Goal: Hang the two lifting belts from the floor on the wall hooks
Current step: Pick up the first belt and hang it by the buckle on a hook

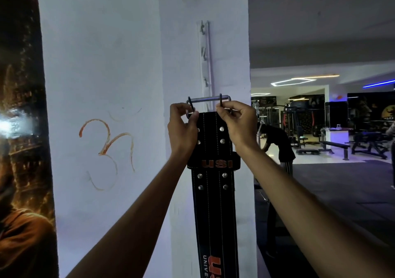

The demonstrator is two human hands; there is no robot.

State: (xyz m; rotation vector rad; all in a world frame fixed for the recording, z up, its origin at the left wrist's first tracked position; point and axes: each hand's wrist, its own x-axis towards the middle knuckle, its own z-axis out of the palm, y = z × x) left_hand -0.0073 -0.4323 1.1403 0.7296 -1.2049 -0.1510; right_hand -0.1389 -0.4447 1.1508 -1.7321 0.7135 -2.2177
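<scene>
A black lifting belt (213, 196) with silver rivets and orange lettering hangs down in front of a white pillar. Its metal buckle (208, 100) is at the top, level with the lower end of a vertical white hook rail (205, 57) that carries several small hooks. My left hand (182, 128) pinches the belt's top left corner by the buckle. At the top right corner, my right hand (238, 121) pinches the buckle prong and belt edge. Whether the buckle rests on a hook is hidden behind it. No second belt is visible.
An orange symbol (106, 149) is drawn on the white wall to the left. A dark poster (19, 149) fills the left edge. To the right the gym opens out, with a bent-over person (277, 143), benches (335, 146) and machines.
</scene>
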